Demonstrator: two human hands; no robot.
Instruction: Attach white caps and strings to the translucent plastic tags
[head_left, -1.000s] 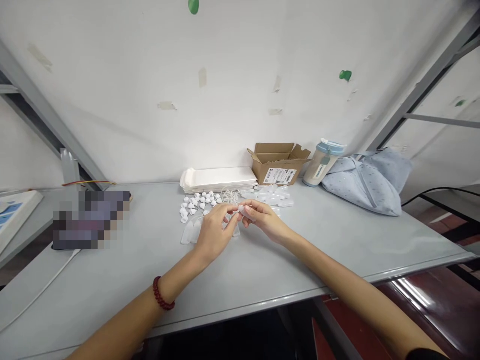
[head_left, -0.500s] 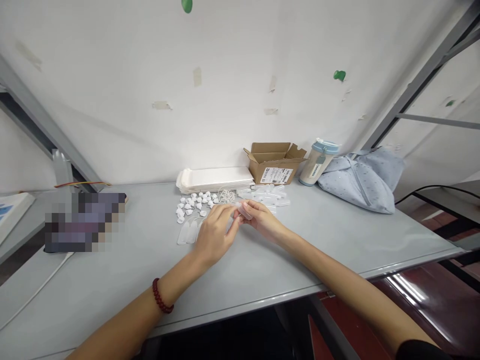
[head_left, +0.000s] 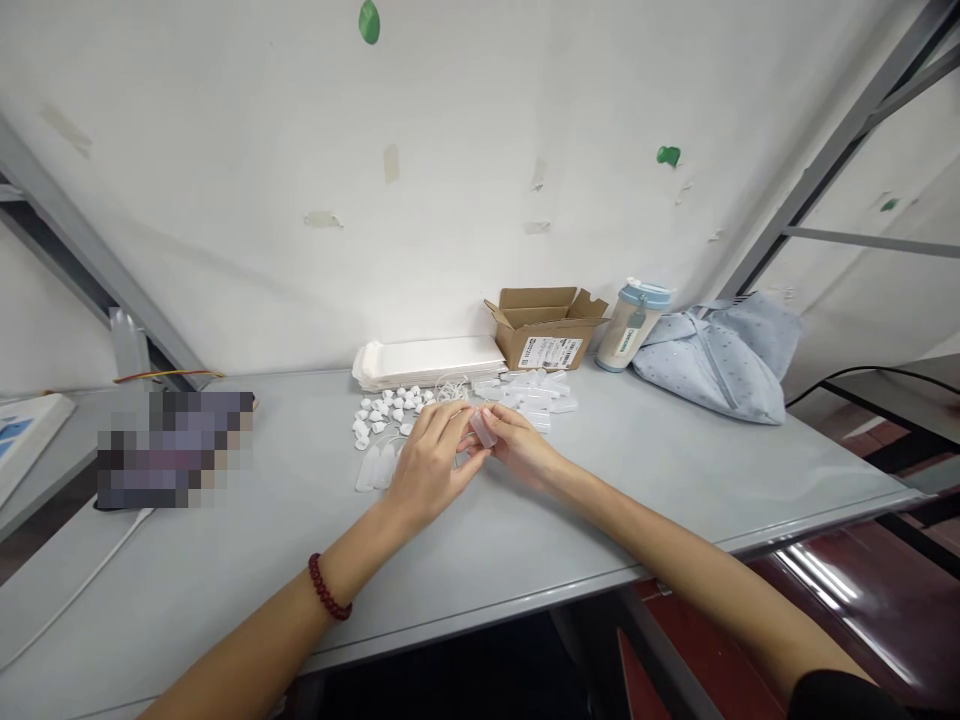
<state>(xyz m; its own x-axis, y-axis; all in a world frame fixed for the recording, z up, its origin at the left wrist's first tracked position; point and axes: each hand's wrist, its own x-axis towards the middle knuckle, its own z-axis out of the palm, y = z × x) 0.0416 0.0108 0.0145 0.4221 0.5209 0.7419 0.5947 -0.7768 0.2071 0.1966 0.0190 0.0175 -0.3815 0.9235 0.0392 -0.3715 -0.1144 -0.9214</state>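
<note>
My two hands meet above the grey table (head_left: 645,470), just in front of the small parts. My right hand (head_left: 517,447) pinches a small clear plastic bottle (head_left: 484,430) between thumb and fingers. My left hand (head_left: 431,467) grips the bottle's left end, and its fingers hide that end. Close to the left hand lie a heap of white pointed caps (head_left: 386,412) and two clear bottles (head_left: 375,467). Several more clear bottles (head_left: 536,395) lie beyond the right hand, and thin white loops (head_left: 451,388) lie between the groups.
A stack of white paper trays (head_left: 430,362), an open cardboard box (head_left: 545,332), a blue-lidded tumbler (head_left: 630,325) and a pale blue cloth bag (head_left: 712,362) stand along the wall. A pixelated object (head_left: 172,450) lies at the left, with a white cable (head_left: 79,590) running from it.
The bottle now sits more upright between my hands, and the hands have drawn slightly closer. The whole view has shifted a little.
</note>
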